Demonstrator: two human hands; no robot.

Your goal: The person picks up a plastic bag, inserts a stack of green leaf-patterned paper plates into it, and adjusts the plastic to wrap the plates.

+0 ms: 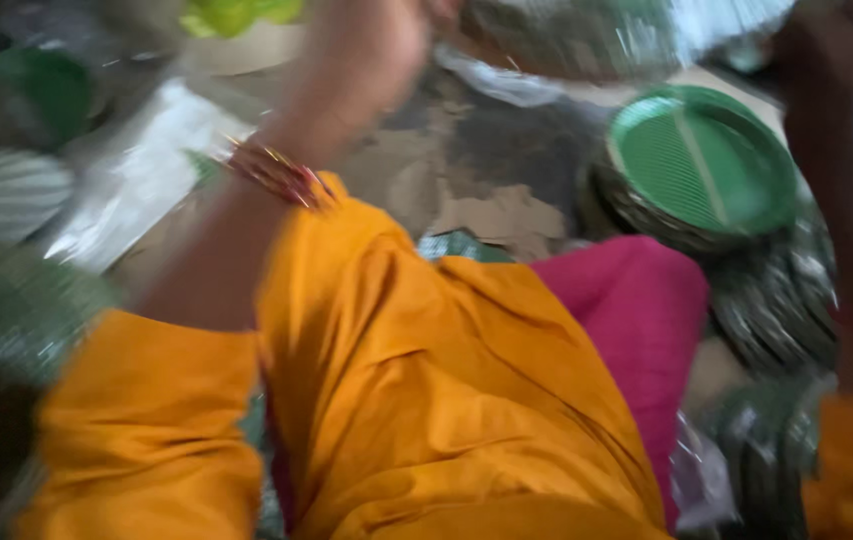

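Heavily motion-blurred view, so edges are soft everywhere. Left hand [371, 45] is raised near the top centre, forearm running down-left with red-gold bangles [271, 172] at the wrist; fingers smear into the blur at the top edge, so can't tell whether it grips anything. Right hand [831, 60] is up at the top right corner, dark and blurred, forearm dropping along the right edge; can't tell its grip either. Between the two hands, along the top edge, sits a blurred grey-green mass with silver glints [566, 35] — looks like foil-backed plates, the left hand close to or touching its left end, contact not resolvable. Hands are well apart. Green ribbed plate [701, 160] lies face up on a stack of plates [646, 215], upper right, just beside the right forearm; its left rim is clear against bare cardboard-brown floor [491, 205]. More dark green-silver plates [776, 300] are piled below that stack, running down the right side. Orange garment [426, 390] fills the lower centre, a pink cloth [636, 300] touching its right edge. Left side: a pale ribbed plate [1, 195], a blurred green plate [21, 310] below it, a clear plastic sheet [136, 180] near the left forearm. Only open patch is the brown floor in the middle, bounded by the plate stack on the right, plastic sheet on the left, garment below.
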